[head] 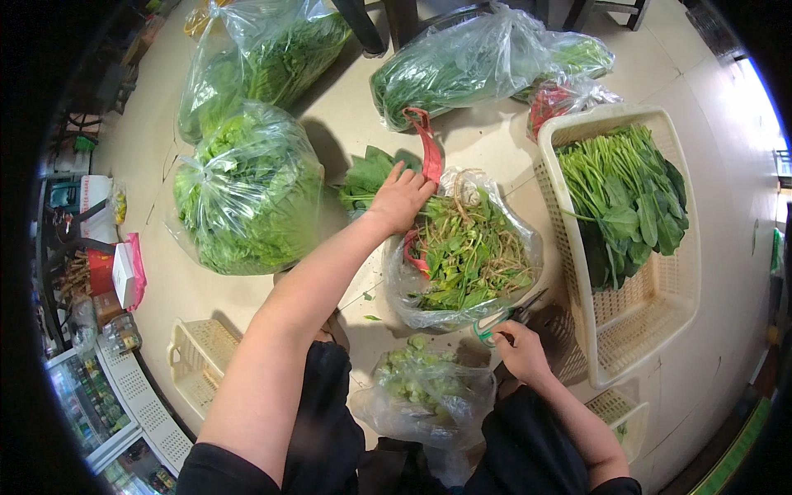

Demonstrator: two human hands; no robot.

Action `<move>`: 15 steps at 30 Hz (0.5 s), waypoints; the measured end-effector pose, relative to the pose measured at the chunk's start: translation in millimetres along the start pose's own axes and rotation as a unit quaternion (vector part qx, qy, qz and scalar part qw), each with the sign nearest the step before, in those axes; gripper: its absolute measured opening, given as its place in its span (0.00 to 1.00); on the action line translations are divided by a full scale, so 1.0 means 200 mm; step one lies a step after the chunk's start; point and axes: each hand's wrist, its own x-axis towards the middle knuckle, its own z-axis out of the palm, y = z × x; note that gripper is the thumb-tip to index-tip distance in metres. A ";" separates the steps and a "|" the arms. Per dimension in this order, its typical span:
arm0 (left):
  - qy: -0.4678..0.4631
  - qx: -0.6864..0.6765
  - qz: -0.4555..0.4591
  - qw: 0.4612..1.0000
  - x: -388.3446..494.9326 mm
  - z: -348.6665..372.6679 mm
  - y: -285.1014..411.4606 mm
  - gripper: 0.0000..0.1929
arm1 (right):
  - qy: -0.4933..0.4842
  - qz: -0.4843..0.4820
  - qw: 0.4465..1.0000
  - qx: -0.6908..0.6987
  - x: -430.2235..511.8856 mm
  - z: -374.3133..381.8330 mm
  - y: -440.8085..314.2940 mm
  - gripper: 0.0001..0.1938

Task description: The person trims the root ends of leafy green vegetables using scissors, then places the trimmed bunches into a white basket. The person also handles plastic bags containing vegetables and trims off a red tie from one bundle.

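My left hand [402, 197] rests over a small heap of broad-leaf greens [372, 179], its fingers stretched across leaves and stems. The thumb side is hidden, so a grip on them cannot be made out. Just beyond the fingers lies a red plastic bag handle [428, 145]. A clear plastic bag [402, 303] spreads open in front of me, filled with loose trimmings, stems and roots [473, 257]. In my right hand [525, 354] is a pair of scissors [493, 326] with green handles. Their blades point right, past the bag's near edge.
On the right stands a cream perforated plastic basket [662, 328] holding stacked leafy greens [625, 198]. Tied bags of lettuce [247, 204] and other greens [458, 74] lie left and ahead. A bag of pale green pieces [427, 377] sits between my legs. Smaller baskets [198, 356] flank me.
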 end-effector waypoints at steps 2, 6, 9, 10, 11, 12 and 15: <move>0.045 0.040 0.019 0.998 -0.01 0.01 0.02 0.21 | -0.007 0.037 0.999 -0.015 0.02 0.03 0.09 0.08; 0.026 0.049 -0.036 0.998 -0.06 -0.05 0.10 0.19 | -0.015 0.071 0.997 0.003 0.06 0.03 0.19 0.10; 0.121 0.142 -0.028 0.982 -0.14 -0.17 0.18 0.07 | 0.000 0.102 0.995 -0.005 0.07 0.03 0.23 0.12; 0.120 0.146 -0.019 0.982 -0.16 -0.21 0.20 0.08 | -0.005 0.121 0.992 -0.017 0.07 0.03 0.25 0.13; 0.128 0.152 -0.009 0.980 -0.18 -0.25 0.23 0.09 | -0.009 0.144 0.989 -0.025 0.07 0.03 0.26 0.14; 0.136 0.158 0.001 0.978 -0.21 -0.29 0.25 0.09 | -0.012 0.153 0.988 -0.035 0.07 0.04 0.27 0.14; 0.132 0.140 -0.043 0.980 -0.26 -0.38 0.33 0.24 | -0.019 0.179 0.982 -0.054 0.08 0.06 0.29 0.15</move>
